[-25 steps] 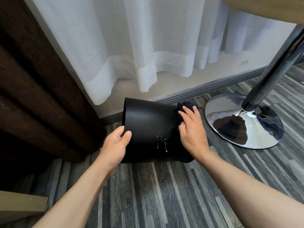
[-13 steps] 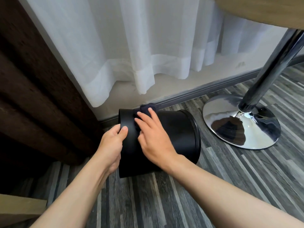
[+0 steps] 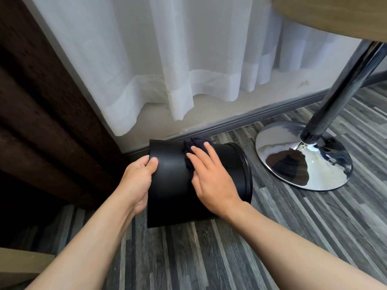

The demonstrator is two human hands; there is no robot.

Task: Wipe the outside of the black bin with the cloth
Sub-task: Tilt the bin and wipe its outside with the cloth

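Observation:
The black bin (image 3: pixel 171 185) lies on its side on the striped grey floor, its flat base toward the left and its rimmed mouth toward the right. My left hand (image 3: pixel 137 181) grips the base edge, thumb on the upper side. My right hand (image 3: pixel 211 181) lies flat on the bin's curved wall and presses a dark cloth (image 3: pixel 193 145) against it. Only a bunched part of the cloth shows beyond my fingertips; the remainder is under my palm.
A chrome table base (image 3: pixel 303 164) with its slanted post (image 3: pixel 343 80) stands just right of the bin, under a wooden tabletop (image 3: pixel 335 15). White curtains (image 3: pixel 167 59) hang behind, over a grey skirting board (image 3: pixel 251 118). A dark brown drape (image 3: pixel 41 111) fills the left.
My right hand slid the cloth left from the bin's right end to near my left hand, then back to the middle. The bin rolled a little, and the wet spots are gone from sight.

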